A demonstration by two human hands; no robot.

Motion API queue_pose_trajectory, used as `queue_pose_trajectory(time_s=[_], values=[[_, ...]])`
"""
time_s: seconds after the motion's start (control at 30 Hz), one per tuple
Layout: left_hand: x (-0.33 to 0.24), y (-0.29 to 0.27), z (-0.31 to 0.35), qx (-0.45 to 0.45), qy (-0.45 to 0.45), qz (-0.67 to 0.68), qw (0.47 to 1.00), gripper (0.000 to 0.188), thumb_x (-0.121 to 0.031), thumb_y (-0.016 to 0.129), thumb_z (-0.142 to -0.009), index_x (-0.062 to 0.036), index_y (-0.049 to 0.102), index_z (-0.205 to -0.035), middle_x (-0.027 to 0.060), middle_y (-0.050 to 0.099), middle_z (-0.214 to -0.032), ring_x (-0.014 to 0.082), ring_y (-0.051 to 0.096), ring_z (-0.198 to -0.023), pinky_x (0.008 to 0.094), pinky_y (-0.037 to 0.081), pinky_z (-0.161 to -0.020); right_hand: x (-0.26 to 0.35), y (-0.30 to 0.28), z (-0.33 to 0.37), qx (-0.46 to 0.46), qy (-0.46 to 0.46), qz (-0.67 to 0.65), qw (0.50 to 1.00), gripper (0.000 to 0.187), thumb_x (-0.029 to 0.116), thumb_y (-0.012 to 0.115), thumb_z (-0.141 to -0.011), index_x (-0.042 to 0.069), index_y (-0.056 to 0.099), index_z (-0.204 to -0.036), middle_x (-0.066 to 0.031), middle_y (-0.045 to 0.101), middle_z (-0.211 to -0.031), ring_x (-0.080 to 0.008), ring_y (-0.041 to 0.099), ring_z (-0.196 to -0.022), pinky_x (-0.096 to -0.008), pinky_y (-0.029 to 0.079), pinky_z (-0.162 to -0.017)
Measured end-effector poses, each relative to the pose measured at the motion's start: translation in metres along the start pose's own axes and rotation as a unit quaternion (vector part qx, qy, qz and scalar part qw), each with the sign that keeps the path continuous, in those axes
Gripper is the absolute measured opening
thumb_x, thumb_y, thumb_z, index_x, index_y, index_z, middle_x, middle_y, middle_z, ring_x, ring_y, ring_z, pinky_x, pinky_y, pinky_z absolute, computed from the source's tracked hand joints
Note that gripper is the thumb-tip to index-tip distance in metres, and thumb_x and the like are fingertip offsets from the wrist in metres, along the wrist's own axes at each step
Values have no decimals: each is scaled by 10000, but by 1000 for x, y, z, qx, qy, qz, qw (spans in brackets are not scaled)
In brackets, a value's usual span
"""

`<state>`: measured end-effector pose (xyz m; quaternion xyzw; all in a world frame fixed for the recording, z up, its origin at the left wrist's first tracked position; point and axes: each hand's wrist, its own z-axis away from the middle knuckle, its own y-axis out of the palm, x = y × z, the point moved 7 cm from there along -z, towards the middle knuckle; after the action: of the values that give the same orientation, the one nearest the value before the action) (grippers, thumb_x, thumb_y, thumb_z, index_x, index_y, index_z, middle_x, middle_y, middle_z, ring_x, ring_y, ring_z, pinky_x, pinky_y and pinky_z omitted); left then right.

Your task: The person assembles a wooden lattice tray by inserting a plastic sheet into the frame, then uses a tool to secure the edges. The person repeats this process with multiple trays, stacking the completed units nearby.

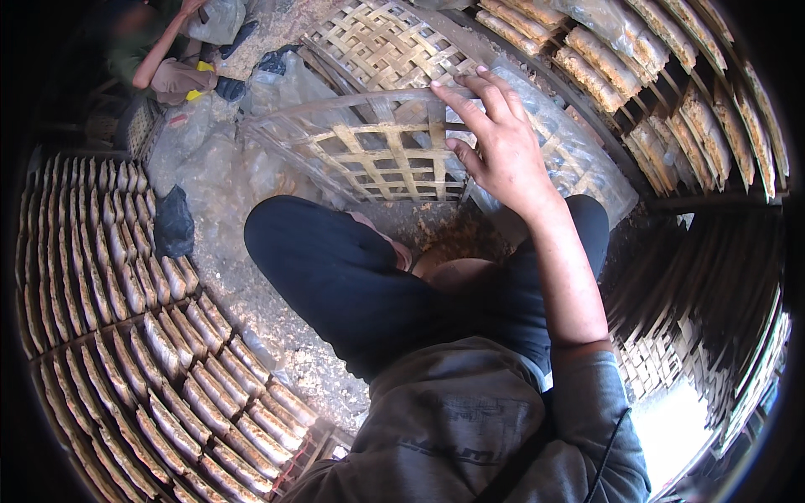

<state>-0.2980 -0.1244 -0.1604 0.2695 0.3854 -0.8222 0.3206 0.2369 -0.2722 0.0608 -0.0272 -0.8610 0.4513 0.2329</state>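
Note:
My right hand [501, 138] reaches over a woven bamboo tray [394, 155] that stands tilted in front of my knees. Its fingers are spread, with the fingertips and thumb by the tray's upper right corner; whether they press on it I cannot tell. Thin clear plastic seems to cover part of this tray. Behind it leans a second tray of close bamboo weave [394, 46]. To the right of the hand lies a sheet of clear plastic [579, 151] over more lattice. My left hand is out of sight. Brown crumbs [461, 239] lie between my legs.
Racks of crumb-coated slabs stand at my left [126, 335] and upper right [671, 109]. Stacked woven trays [671, 352] are at the right. A black plastic bag [173, 222] and crumpled clear plastic [218, 159] lie on the floor. Another person [159, 63] sits at the upper left.

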Motion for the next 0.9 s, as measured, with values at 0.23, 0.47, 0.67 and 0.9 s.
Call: queue_pose_trajectory(time_s=[0.23,0.47,0.67,0.9], values=[[7,-1,-6,2,-15,5,1000,301,-57,661,-802,12,597,-1088,116,599,-1022,201,596,-943,339,493,-785,2,-1,-3,16,-9,1,1000,691,94,761,-774,226,524,-1410,-127,523,-1277,-361,426,-1332,-462,450,-1062],[16,1,-11,11,-34,2,999,310,-63,673,-794,8,601,-1087,99,602,-991,185,602,-908,322,496,-753,-3,2,-5,24,-1,-8,1000,675,105,754,-796,238,530,-1418,-127,508,-1376,-362,426,-1353,-463,396,-1107],[15,0,-22,19,-38,2,999,319,-68,684,-787,4,604,-1087,85,604,-965,171,607,-878,308,498,-725,-4,1,-4,39,10,-4,999,682,95,754,-794,234,526,-1421,-133,498,-1391,-367,417,-1358,-464,388,-1116],[23,2,-34,34,-50,-6,998,328,-73,696,-779,0,608,-1087,69,607,-934,154,613,-843,291,501,-693,-3,0,-4,35,-2,-6,999,672,56,723,-807,218,520,-1428,-127,505,-1400,-365,420,-1361,-467,389,-1115]])
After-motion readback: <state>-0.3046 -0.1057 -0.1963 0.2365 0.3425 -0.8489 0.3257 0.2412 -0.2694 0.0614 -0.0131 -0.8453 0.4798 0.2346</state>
